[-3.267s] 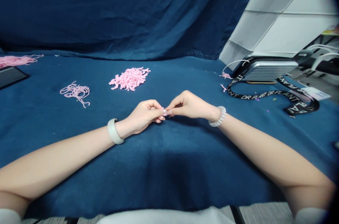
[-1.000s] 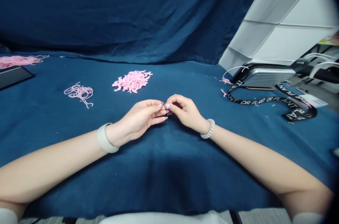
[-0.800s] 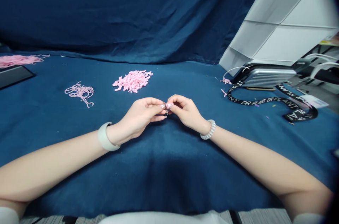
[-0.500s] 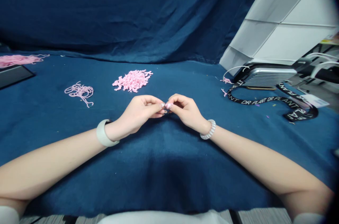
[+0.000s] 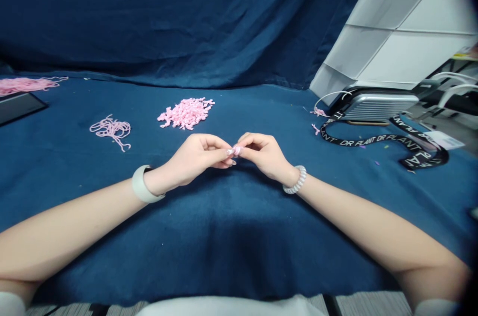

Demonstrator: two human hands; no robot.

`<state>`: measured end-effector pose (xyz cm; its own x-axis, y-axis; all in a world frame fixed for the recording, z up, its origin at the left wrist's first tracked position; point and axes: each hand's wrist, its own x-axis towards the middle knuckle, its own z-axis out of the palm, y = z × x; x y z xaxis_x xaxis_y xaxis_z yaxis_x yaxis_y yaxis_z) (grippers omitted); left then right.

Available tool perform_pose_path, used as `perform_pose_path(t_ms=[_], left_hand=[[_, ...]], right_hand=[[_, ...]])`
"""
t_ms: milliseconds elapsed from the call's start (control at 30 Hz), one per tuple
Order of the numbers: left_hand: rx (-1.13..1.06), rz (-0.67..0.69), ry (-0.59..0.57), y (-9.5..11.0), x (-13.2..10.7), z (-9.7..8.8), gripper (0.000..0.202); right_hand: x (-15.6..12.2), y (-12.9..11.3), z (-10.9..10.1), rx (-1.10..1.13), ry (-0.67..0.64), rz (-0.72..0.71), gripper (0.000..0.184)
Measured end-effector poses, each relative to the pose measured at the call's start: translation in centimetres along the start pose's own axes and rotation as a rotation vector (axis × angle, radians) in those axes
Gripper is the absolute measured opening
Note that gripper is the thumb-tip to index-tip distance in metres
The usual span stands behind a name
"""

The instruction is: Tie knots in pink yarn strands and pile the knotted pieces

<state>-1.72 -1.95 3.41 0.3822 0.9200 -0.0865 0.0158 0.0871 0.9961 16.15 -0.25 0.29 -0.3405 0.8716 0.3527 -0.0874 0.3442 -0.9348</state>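
Head view: small pink yarn knot (image 5: 236, 150) sits pinched between the fingertips of both hands, just above the navy blue cloth (image 5: 239, 256). Left hand (image 5: 196, 152) half-curled, right hand (image 5: 264, 154) half-curled, both have hold of it. Knot too small to tell long axis or pointing direction. Pink cut-yarn pile (image 5: 185, 113) lies ahead, well apart.

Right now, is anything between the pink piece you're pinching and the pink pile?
Nothing visible. Blue cloth lies between the pink piece, pinched by left hand and right hand, and the pink pile; the left hand sits just below that line.
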Motion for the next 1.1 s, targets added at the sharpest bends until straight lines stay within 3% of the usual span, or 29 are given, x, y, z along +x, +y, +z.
perform_pose_path(t_ms=[333,900,1100], left_hand=[[-0.026,-0.002,-0.058,-0.05,0.04,-0.09,0.015],[-0.132,-0.071,-0.064,-0.07,0.21,-0.25,0.013],[-0.038,-0.090,-0.063,0.35,-0.01,-0.09,0.021]], right_hand=[[0.00,0.00,-0.18,0.137,-0.023,0.097,0.011],[-0.10,0.44,-0.39,0.249,-0.079,0.089,0.007],[-0.04,0.42,-0.37,0.209,-0.052,0.089,0.009]])
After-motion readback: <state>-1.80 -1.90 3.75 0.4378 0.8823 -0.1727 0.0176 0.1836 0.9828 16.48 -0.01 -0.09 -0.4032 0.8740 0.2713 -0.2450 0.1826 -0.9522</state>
